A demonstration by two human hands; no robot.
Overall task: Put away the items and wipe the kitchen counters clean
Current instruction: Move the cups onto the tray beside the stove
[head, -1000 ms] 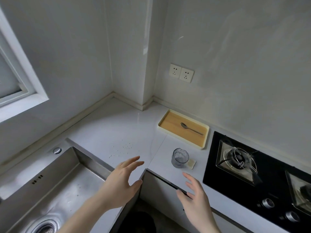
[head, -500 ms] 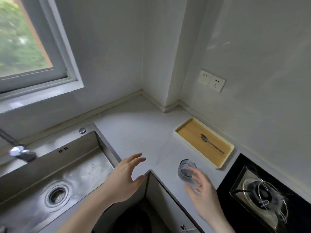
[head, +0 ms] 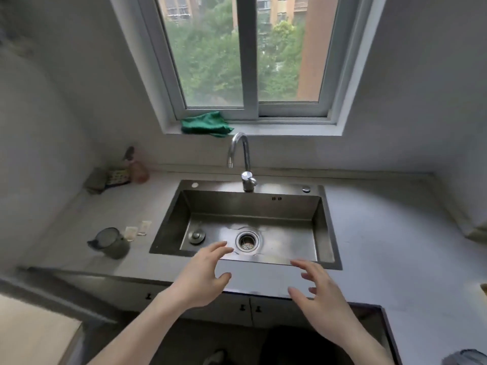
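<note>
Step in hand, by judgement: survey/approach, no item picked up and wiping not yet begun. Left hand [head: 201, 279] and right hand [head: 320, 296] hover above the tabletop [head: 390, 246] front edge, in front of the sink [head: 250, 219]; grip on both is wide, fingers spread and relaxed, holding nothing. Task items: green cloth [head: 205, 123] lies on the window sill behind the faucet [head: 241, 159], well apart from both hands; dark pitcher [head: 110, 242] stands near the tabletop left edge, w/ 2 small pale packets [head: 137, 230] between it and the sink. Bottle and packs [head: 118, 175] sit at the back-left corner. Next move likely calls for a long reach over the sink to the cloth, or a leftward reach to the pitcher. Limits: back-left items blurred, type not readable; packets too small to identify; objects at the frame's right edge and bottom-right corner cut off.
</note>
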